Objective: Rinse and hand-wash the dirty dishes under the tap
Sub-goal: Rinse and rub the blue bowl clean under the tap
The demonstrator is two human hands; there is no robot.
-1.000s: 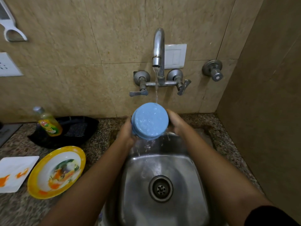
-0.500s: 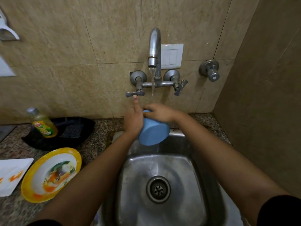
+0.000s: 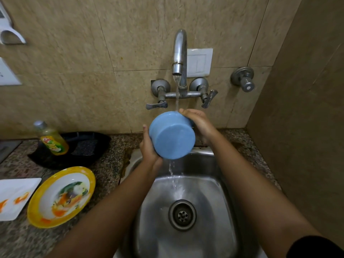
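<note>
Two hands have the round light-blue plastic bowl [image 3: 172,135] between them, and from my seat I see it held above the back edge of the stainless-steel sink [image 3: 214,185]. It is tipped so that its flat base faces me and its mouth faces the wall. The left hand [image 3: 149,148] cups the bowl's left side with the thumb pointing up along it. I cannot see its fingers behind the bowl. The right hand [image 3: 199,123] grips the upper right edge, fingers curled over the top.

Directly above the grip, the curved chrome tap [image 3: 179,51] runs a thin stream of water [image 3: 176,94] onto the top of the bowl, just beside the right fingertips. Water falls off the bowl's underside into the sink, toward the round metal drain [image 3: 182,215] below the hands.

Left of the grip, on the speckled granite counter [image 3: 111,164], lies a yellow-rimmed round plate [image 3: 61,197] smeared with food. A white square plate [image 3: 14,198] with orange smears lies further left, touching it. Behind those, a yellow-green dish-soap bottle [image 3: 53,139] stands at the edge of a black tray [image 3: 83,146]. A white wall switch [image 3: 200,62] sits behind the tap.
</note>
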